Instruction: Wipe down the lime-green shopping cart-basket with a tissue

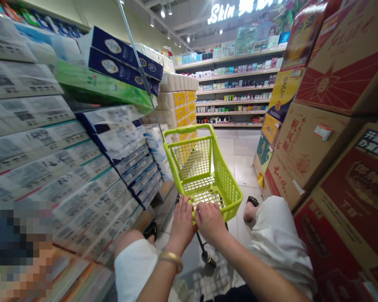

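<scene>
A lime green plastic shopping basket on wheels [220, 176] stands on the aisle floor in front of me, and nothing lies inside it. My left hand [182, 220] and my right hand [209, 222] sit side by side on its near rim, fingers curled over the edge. A gold bangle [171, 259] is on my left wrist. My knees in white shorts show to either side of the basket, with my feet in black sandals on the tiles. The basket's metal pull handle [138, 67] slants up to the left.
Stacked packs of tissue and paper rolls [66, 159] line the left side. Large red and brown cardboard cartons [334, 138] are piled on the right. The tiled aisle runs ahead to shelves of small bottles [236, 92] under a lit sign.
</scene>
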### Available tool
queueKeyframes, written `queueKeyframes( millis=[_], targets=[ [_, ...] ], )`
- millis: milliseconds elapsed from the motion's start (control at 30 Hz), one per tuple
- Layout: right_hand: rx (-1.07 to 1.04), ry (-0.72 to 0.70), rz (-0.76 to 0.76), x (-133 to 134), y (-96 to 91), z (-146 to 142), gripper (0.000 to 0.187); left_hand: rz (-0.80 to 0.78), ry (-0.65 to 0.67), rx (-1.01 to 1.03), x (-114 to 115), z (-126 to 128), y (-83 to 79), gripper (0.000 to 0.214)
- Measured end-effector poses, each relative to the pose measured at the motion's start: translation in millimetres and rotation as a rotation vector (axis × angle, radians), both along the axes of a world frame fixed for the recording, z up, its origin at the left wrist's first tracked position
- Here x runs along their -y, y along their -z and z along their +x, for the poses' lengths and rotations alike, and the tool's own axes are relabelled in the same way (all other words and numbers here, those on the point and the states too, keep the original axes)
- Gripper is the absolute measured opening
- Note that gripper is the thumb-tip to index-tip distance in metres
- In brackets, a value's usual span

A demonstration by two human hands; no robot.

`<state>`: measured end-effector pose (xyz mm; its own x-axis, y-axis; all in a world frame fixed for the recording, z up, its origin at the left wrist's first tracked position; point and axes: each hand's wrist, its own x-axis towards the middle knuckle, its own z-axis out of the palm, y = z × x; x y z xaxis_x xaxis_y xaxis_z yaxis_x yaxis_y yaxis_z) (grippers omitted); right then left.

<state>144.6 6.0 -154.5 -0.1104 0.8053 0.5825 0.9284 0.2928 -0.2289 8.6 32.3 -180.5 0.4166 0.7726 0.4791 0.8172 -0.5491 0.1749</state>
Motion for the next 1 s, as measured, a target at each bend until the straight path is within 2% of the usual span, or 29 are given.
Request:
queueKeyframes(
  millis=[100,267,367,533,600,700,867,933,1000],
  targets=[
    [0.006,-0.002,-0.014,2,-0.1,22,0.011,-0.004,0.009,0.016,0,-1,0.5,0.043],
    [0.003,0.172,-0.01,1,1.1,68,0.015,-0.027,-0.001,0.053,1,3,0.4,0.047],
    [0.012,0.207,-0.015,0,0.6,57,0.013,-0.028,-0.005,0.058,0,5,1.4,0.046],
    [0.015,0.03,-0.019,2,-0.2,-2,0.011,0.003,-0.009,0.028,-1,3,4.9,0.036],
    [0.005,0.001,-0.025,3,-0.1,-10,0.011,0.006,-0.016,0.023,-1,1,5.1,0.039],
    [0.008,0.013,-0.02,4,1.0,12,0.012,-0.01,0.002,0.016,0,-1,3.2,0.037],
    [0.008,0.178,-0.011,2,2.2,71,0.015,-0.014,0.01,0.05,0,0,1.2,0.041],
    [0.006,0.207,-0.009,2,2.3,72,0.014,-0.015,0.01,0.057,-1,3,1.8,0.04],
    [0.003,0.183,-0.005,1,2.5,56,0.013,-0.015,0.008,0.058,-1,5,2.4,0.039]
  ],
)
